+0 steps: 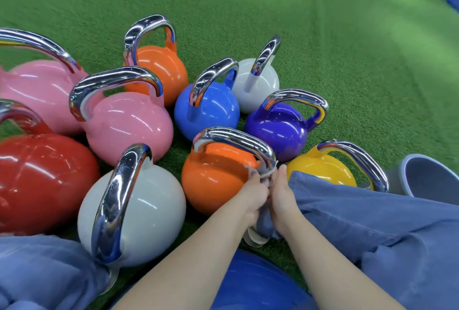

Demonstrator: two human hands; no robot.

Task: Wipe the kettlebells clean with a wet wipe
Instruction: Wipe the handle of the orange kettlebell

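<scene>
Several coloured kettlebells with chrome handles stand on green turf. The near orange kettlebell (213, 178) is right in front of me. My left hand (253, 198) and my right hand (283, 195) meet at the right foot of its chrome handle (233, 139). Both hands pinch a crumpled white wet wipe (264, 173) that is pressed against that handle. Around it stand a white kettlebell (149, 213), a yellow kettlebell (320, 168), a purple kettlebell (278, 128) and a blue kettlebell (208, 111).
A red kettlebell (42, 180) and two pink kettlebells (129, 128) crowd the left; another orange kettlebell (161, 66) and a small white one (258, 84) stand behind. My blue-trousered legs (372, 230) flank the group. A grey shoe (427, 175) lies at right. A blue ball (255, 282) sits beneath my arms.
</scene>
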